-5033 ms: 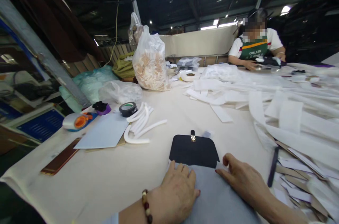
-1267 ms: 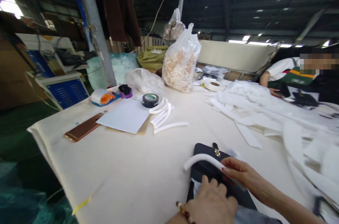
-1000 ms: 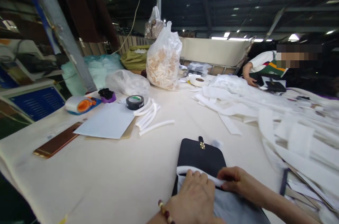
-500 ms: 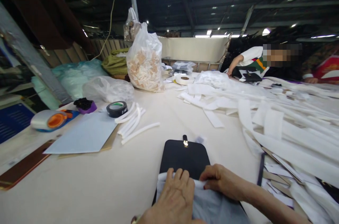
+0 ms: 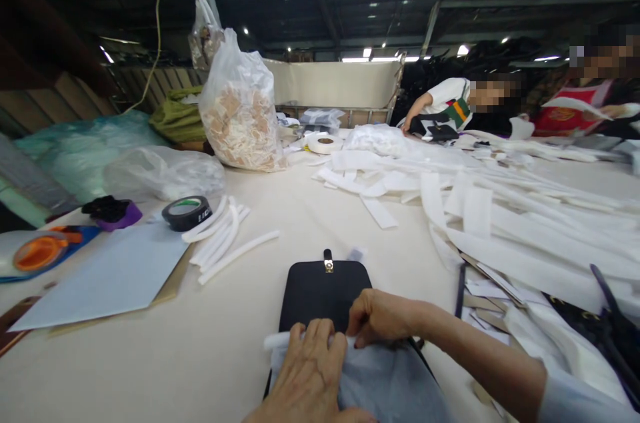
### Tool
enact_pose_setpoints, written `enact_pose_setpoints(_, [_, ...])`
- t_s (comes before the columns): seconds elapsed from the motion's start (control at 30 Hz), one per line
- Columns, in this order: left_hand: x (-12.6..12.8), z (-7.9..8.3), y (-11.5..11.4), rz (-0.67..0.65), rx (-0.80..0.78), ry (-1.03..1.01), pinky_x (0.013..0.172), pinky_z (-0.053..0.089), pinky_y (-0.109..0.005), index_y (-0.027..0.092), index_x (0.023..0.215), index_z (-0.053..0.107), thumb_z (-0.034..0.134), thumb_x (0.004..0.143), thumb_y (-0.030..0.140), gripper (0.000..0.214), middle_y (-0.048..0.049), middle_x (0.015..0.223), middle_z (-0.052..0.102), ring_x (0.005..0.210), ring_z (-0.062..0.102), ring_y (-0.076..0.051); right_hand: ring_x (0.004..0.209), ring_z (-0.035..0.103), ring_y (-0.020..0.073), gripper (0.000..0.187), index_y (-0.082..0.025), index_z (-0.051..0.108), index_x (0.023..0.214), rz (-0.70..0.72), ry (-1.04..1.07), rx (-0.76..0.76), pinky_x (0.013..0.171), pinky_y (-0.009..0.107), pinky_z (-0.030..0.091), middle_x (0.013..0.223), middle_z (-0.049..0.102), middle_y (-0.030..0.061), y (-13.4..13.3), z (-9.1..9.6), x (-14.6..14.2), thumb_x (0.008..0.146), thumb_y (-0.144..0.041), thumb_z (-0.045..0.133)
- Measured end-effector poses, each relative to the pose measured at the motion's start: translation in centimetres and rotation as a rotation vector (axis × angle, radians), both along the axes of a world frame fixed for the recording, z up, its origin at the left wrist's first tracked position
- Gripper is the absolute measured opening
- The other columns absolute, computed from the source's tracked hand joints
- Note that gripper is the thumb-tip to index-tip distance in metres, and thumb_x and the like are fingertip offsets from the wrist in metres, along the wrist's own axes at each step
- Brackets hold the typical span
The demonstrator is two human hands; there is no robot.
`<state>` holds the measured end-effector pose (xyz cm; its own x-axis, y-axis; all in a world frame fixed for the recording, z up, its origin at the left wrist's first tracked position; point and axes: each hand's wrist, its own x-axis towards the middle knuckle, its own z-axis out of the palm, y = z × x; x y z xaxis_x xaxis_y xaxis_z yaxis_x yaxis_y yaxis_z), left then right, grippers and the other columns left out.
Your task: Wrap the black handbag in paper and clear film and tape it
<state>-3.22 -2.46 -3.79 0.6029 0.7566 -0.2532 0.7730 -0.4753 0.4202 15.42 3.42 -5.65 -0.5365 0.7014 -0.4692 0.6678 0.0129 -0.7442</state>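
Note:
A black bag panel or flap (image 5: pixel 320 293) with a gold clasp (image 5: pixel 329 266) and short black tab lies in front of me. Thin grey tissue-like sheeting (image 5: pixel 390 376) covers its near part. Along the sheet's far edge runs a white foam tube (image 5: pixel 274 341), its left end sticking out. My left hand (image 5: pixel 313 370) rests palm down over the tube and sheet, fingers stretched forward. My right hand (image 5: pixel 383 316) is closed in a pinch at the sheet's far edge, thumb and fingertips against it; the tube's right part is hidden there.
Loose white foam tubes (image 5: pixel 220 236), black tape (image 5: pixel 187 212) and light-blue card (image 5: pixel 107 273) lie left. White strips (image 5: pixel 530 243) cover the right side, near black scissors (image 5: pixel 613 330). A bag of scraps (image 5: pixel 243 116) stands behind. Two people work across the table.
The view has swung right, so the table things sit farther left. My hands stay at the sheet's edge, and more of the white tube now shows left of my left hand.

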Motion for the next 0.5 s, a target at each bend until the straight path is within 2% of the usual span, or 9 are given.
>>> enact_pose_setpoints(0.1, [0.0, 1.0, -0.1, 0.007, -0.075, 0.033, 0.107, 0.017, -0.054, 0.016, 0.121, 0.05, 0.06, 0.064, 0.066, 0.076, -0.0168, 0.135, 0.039, 0.13, 0.027, -0.033, 0.053, 0.047, 0.009, 0.02, -0.015, 0.074, 0.079, 0.026, 0.008, -0.015, 0.05, 0.018, 0.037, 0.058, 0.06, -0.0027, -0.1, 0.0, 0.2, 0.06, -0.018, 0.068])
enact_pose_setpoints(0.23, [-0.2, 0.2, 0.0, -0.029, -0.103, 0.072, 0.106, 0.015, -0.058, 0.015, 0.13, 0.04, 0.053, 0.066, 0.071, 0.086, -0.0199, 0.142, 0.028, 0.133, 0.02, -0.035, 0.062, 0.054, 0.0114, 0.024, -0.013, 0.074, 0.082, 0.021, 0.005, -0.015, 0.057, 0.019, 0.041, 0.066, 0.064, 0.0001, 0.1, -0.1, 0.3, 0.059, -0.016, 0.068])
enact_pose_setpoints(0.3, [-0.2, -0.6, 0.1, -0.047, -0.062, 0.073, 0.105, 0.019, -0.059, 0.013, 0.129, 0.041, 0.05, 0.064, 0.075, 0.09, -0.0206, 0.14, 0.032, 0.131, 0.026, -0.036, 0.066, 0.055, 0.0125, 0.023, -0.013, 0.073, 0.081, 0.02, -0.013, -0.014, 0.059, 0.019, 0.041, 0.071, 0.065, 0.0012, 0.3, -0.1, 0.3, 0.059, -0.018, 0.069])
enact_pose_setpoints(0.4, [-0.3, -2.0, 0.2, -0.084, 0.066, 0.024, 0.101, 0.027, -0.06, 0.011, 0.126, 0.044, 0.043, 0.063, 0.08, 0.093, -0.0214, 0.134, 0.039, 0.126, 0.034, -0.037, 0.061, 0.052, 0.0108, 0.022, -0.014, 0.072, 0.08, 0.051, -0.066, -0.008, 0.054, 0.019, 0.039, 0.066, 0.062, -0.0009, 0.3, 0.3, 0.1, 0.058, -0.015, 0.069])
enact_pose_setpoints(0.5, [-0.2, -3.5, 0.2, -0.09, 0.231, -0.043, 0.093, 0.037, -0.057, 0.011, 0.114, 0.051, 0.041, 0.064, 0.08, 0.085, -0.0188, 0.119, 0.052, 0.112, 0.046, -0.036, 0.057, 0.046, 0.0096, 0.027, -0.016, 0.07, 0.086, 0.093, -0.117, 0.015, 0.049, 0.018, 0.034, 0.063, 0.057, -0.0031, 0.0, 1.2, 0.0, 0.06, -0.01, 0.063])
